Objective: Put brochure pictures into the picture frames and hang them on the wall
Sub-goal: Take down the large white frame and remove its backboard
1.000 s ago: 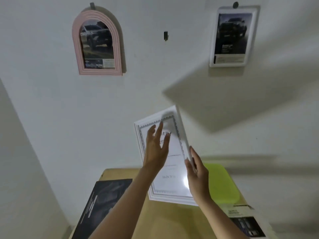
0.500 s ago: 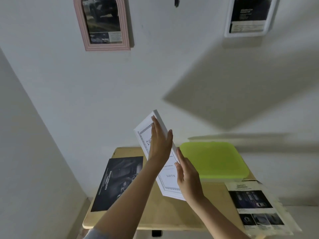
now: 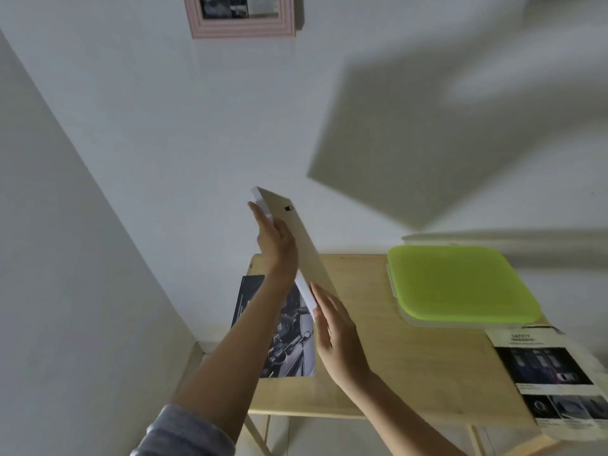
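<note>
1 picture frame (image 3: 307, 248), back showing | left hand (image 3: 276, 241) grips top, right hand (image 3: 335, 337) pinches bottom | brochure (image 3: 543, 366): "SAFETY"

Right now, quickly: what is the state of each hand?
Left hand: holds the white rectangular picture frame.
Right hand: holds its lower edge.
</note>
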Motion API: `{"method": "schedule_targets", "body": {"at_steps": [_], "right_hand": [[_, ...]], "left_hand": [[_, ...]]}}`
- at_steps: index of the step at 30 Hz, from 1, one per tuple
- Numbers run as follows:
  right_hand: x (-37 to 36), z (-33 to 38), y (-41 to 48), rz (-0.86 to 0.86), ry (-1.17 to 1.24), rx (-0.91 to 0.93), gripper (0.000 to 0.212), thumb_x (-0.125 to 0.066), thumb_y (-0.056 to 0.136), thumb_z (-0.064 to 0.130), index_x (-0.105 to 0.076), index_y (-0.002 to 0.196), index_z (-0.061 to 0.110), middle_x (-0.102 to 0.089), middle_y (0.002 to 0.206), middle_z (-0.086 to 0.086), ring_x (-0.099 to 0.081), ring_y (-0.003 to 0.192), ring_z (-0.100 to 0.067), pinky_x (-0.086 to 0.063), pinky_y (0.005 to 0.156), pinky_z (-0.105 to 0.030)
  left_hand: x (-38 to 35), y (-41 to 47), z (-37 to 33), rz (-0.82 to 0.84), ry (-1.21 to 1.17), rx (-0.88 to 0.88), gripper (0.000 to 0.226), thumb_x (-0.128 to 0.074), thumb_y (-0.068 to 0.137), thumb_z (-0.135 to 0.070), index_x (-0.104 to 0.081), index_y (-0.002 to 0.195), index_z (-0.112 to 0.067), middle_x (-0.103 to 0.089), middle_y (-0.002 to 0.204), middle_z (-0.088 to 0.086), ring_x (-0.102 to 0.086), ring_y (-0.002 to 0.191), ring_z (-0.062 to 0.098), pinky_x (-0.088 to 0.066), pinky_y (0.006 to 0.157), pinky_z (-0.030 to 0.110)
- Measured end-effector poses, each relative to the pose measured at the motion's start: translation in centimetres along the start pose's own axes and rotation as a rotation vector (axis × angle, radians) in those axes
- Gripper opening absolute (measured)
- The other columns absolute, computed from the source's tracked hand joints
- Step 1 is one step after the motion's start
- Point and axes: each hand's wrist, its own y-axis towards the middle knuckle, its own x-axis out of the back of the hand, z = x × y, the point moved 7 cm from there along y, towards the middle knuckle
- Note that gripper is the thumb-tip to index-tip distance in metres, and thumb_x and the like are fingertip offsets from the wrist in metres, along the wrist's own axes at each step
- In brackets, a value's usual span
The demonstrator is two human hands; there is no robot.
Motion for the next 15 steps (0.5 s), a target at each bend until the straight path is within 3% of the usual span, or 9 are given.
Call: {"method": "schedule_targets", "body": {"at_steps": [3,5,6,8,9,11,13,15], "right_hand": [[-1.2,-0.4,-0.9,0.042,0.055,0.006,0.038,-0.038,0.098,0.024,-0.048,0.132,0.011,-0.059,0.124,-0.004,-0.054,0.115,-0.005,-0.042,0.099,-0.017],[-0.7,-1.7,-0.7,0.006,0.049,-0.021,0.035,-0.044,0.093,0.011,-0.052,0.127,0.005,-0.061,0.114,-0.004,-0.056,0.105,-0.002,-0.041,0.094,-0.011],[-0.2,-2.9,-0.4,-0.035,0.052,-0.065,0.038,-0.044,0.089,0.001,-0.052,0.126,0.004,-0.061,0.111,-0.004,-0.057,0.102,-0.004,-0.041,0.092,-0.009],[1.0,-5.8,0.5,-0.125,0.064,-0.197,0.045,-0.044,0.085,-0.012,-0.051,0.126,0.004,-0.058,0.115,-0.003,-0.056,0.108,-0.012,-0.042,0.097,-0.016],[1.5,-7.3,0.9,-0.154,0.057,-0.274,0.045,-0.044,0.086,-0.011,-0.05,0.128,0.005,-0.057,0.12,-0.003,-0.054,0.114,-0.015,-0.041,0.101,-0.024],[1.8,-10.3,0.8,-0.137,0.048,-0.458,0.042,-0.043,0.092,-0.002,-0.045,0.133,0.007,-0.051,0.131,-0.007,-0.047,0.123,-0.018,-0.038,0.105,-0.032],[1.8,-12.6,-0.4,-0.079,0.088,-0.626,0.042,-0.041,0.095,0.007,-0.04,0.138,0.011,-0.047,0.138,-0.007,-0.044,0.127,-0.018,-0.034,0.102,-0.025],[1.8,-14.0,-2.1,-0.035,0.154,-0.734,0.042,-0.04,0.096,0.009,-0.04,0.138,0.014,-0.048,0.137,-0.005,-0.046,0.124,-0.015,-0.034,0.095,-0.019]], "left_hand": [[2.2,1.3,2.4,-0.004,-0.076,0.023,0.053,-0.027,0.1,-0.018,-0.007,0.149,-0.027,-0.034,0.063,0.002,-0.035,0.051,0.011,-0.034,0.049,0.027],[3.2,1.4,3.5,0.04,-0.135,0.025,0.051,-0.03,0.101,-0.018,-0.012,0.148,-0.026,-0.038,0.063,-0.001,-0.035,0.047,0.006,-0.034,0.044,0.019],[3.5,1.2,4.1,0.072,-0.161,0.037,0.05,-0.031,0.101,-0.018,-0.015,0.148,-0.025,-0.047,0.068,0.0,-0.04,0.05,0.005,-0.038,0.045,0.017],[3.9,0.8,5.4,0.143,-0.233,0.078,0.048,-0.033,0.101,-0.021,-0.02,0.147,-0.027,-0.062,0.091,0.0,-0.057,0.068,0.009,-0.051,0.064,0.022],[3.9,0.4,6.2,0.177,-0.279,0.114,0.048,-0.035,0.101,-0.021,-0.023,0.146,-0.028,-0.064,0.099,-0.002,-0.061,0.08,0.011,-0.053,0.075,0.028],[3.8,-0.5,8.3,0.224,-0.352,0.211,0.046,-0.039,0.1,-0.021,-0.03,0.144,-0.028,-0.063,0.108,-0.002,-0.062,0.092,0.014,-0.054,0.083,0.032],[3.2,-1.5,10.4,0.252,-0.417,0.289,0.043,-0.042,0.099,-0.02,-0.038,0.14,-0.028,-0.062,0.113,-0.001,-0.062,0.095,0.016,-0.054,0.081,0.03],[2.5,-2.3,12.5,0.273,-0.448,0.335,0.038,-0.042,0.098,-0.018,-0.046,0.135,-0.026,-0.066,0.104,-0.006,-0.064,0.089,0.013,-0.054,0.078,0.029]]}}
